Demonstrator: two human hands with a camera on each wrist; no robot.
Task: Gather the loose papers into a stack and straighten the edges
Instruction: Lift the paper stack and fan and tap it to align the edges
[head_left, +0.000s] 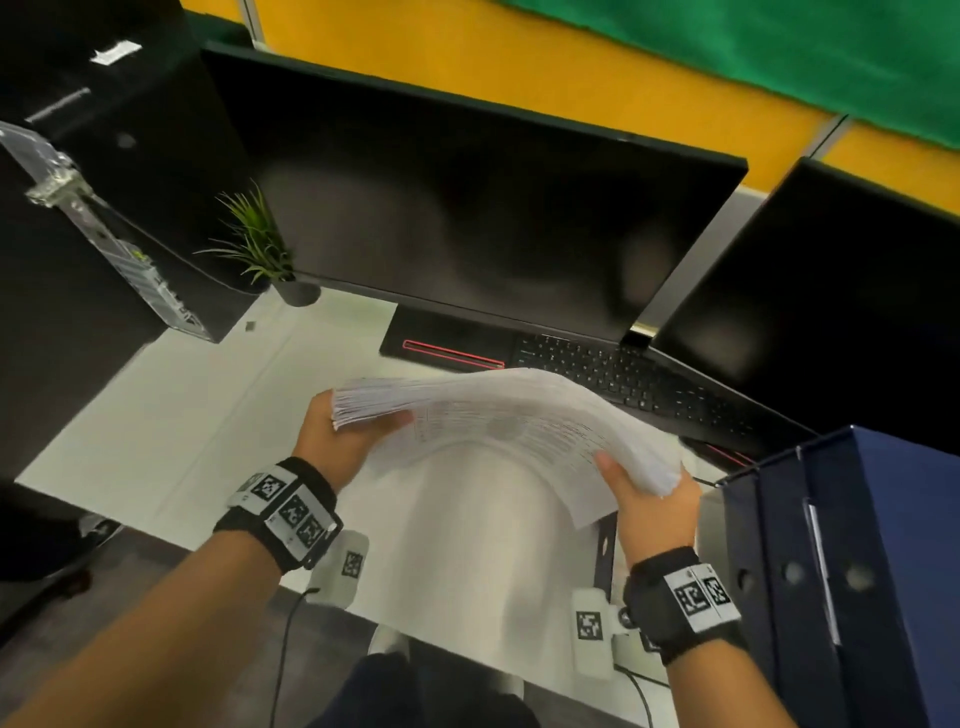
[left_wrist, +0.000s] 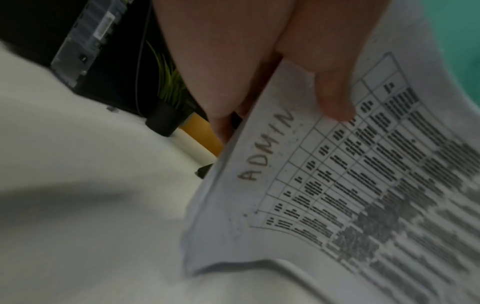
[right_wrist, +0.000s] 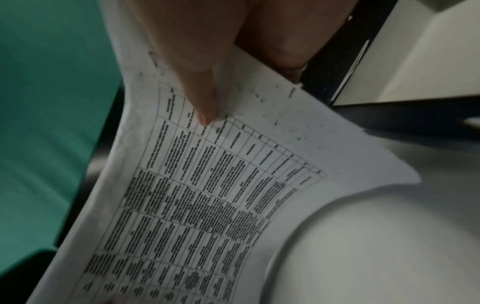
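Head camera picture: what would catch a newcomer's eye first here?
First, the thick stack of papers held up over the white desk, bowed between the left hand and the right hand, each gripping one end. Behind it stand two dark monitors against a yellow wall. The left wrist view shows "ADMIN" handwritten on the top sheet.

head: high, looking down-forward over desk (head_left: 218, 415) | left wrist: close, along thumb, facing right | right wrist: close, mirrored, facing left | shared: paper stack (head_left: 498, 415), desk
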